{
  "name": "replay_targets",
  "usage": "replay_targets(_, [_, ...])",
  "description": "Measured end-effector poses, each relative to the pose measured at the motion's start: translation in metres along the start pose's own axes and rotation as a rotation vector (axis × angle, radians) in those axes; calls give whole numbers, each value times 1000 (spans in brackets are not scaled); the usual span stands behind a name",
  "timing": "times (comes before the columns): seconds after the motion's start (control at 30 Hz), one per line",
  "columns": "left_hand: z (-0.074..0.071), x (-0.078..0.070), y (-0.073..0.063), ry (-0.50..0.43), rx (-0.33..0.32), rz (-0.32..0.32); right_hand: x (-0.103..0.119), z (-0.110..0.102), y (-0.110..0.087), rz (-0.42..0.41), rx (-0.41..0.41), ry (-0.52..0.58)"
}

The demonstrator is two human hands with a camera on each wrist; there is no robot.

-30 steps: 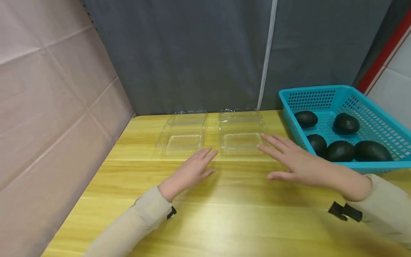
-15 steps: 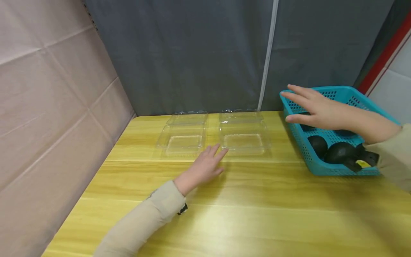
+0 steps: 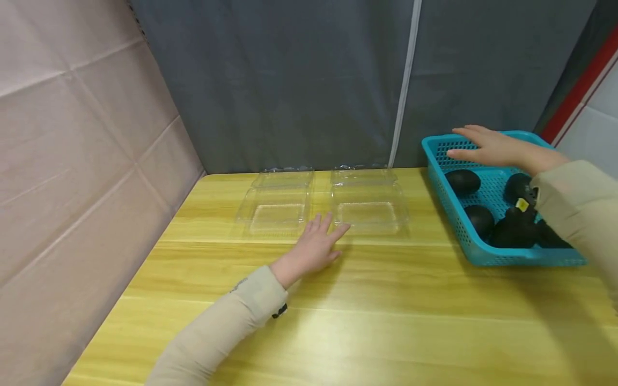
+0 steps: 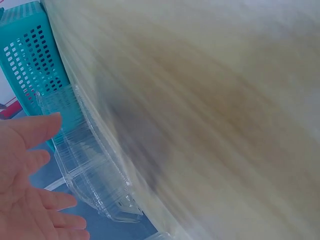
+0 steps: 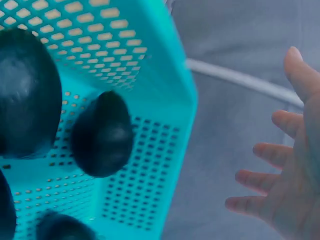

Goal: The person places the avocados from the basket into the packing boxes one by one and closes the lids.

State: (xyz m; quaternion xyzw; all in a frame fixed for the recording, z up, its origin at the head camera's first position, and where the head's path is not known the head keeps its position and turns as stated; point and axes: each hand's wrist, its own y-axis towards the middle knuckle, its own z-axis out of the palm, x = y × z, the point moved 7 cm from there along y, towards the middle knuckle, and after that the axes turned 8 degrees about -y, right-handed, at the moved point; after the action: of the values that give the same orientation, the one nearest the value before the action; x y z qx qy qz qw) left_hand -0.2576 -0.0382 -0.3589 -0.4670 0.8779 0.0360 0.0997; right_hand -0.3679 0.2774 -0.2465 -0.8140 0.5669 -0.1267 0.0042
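Note:
My right hand (image 3: 499, 149) hovers over the back of a turquoise plastic basket (image 3: 448, 212), its fingers extended and holding nothing. Several dark, smooth oval fruits, like avocados (image 3: 462, 182), lie in the basket; the sleeve and wrist strap partly cover some. In the right wrist view the palm (image 5: 300, 160) is bare, beside the basket wall. My left hand (image 3: 313, 249) is over the table with fingers spread, just in front of two clear plastic clamshell boxes. The left box (image 3: 277, 212) and the right box (image 3: 369, 212) both stand with lids raised.
A yellow wood-grain table (image 3: 362, 321) carries everything. Behind it hangs a grey curtain (image 3: 289, 86) with a pale vertical strip. A pinkish cloth wall (image 3: 87, 177) borders the left side, and white tiles (image 3: 594, 128) with a red band border the right.
From above the table, my right hand has moved right and away from me, over the basket. My left hand has shifted slightly to the right. Boxes and basket stay about where they were.

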Motion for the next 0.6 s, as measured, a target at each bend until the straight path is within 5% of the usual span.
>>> replay_targets(0.6, [6, 5, 3, -11, 5, -18, -59, 56, 15, 135, 26, 44])
